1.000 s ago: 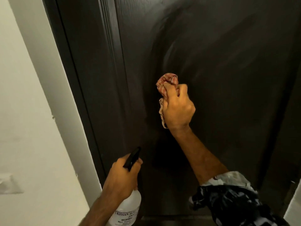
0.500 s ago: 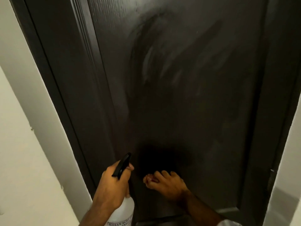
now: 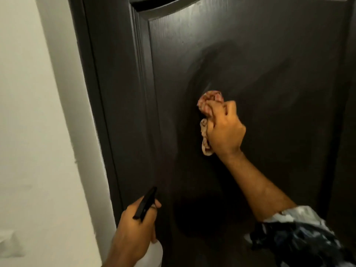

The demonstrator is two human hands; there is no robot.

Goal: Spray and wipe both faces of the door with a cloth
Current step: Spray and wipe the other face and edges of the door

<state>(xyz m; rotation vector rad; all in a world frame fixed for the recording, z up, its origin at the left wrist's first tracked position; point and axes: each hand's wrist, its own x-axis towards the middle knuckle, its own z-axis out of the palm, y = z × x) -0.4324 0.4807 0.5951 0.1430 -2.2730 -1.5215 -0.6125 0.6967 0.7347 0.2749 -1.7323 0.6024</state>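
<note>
A dark brown panelled door (image 3: 269,54) fills most of the view, with faint smeared streaks on its middle panel. My right hand (image 3: 225,130) grips a bunched red-and-cream cloth (image 3: 209,99) and presses it against the panel at mid height. Low on the left, my left hand (image 3: 133,230) holds a translucent white spray bottle (image 3: 154,255) by its neck. The bottle's black trigger head (image 3: 146,203) points up toward the door. Most of the bottle's body lies below the frame edge.
The dark door frame (image 3: 96,112) runs down the left of the door. A cream wall (image 3: 28,132) stands left of it, with a pale switch plate (image 3: 11,245) low down. A patterned sleeve (image 3: 300,236) covers my right forearm near the elbow.
My right hand has swept the cloth from mid-door down to the bottom of the panel and back up to mid height. The left hand with the bottle has hardly moved.
</note>
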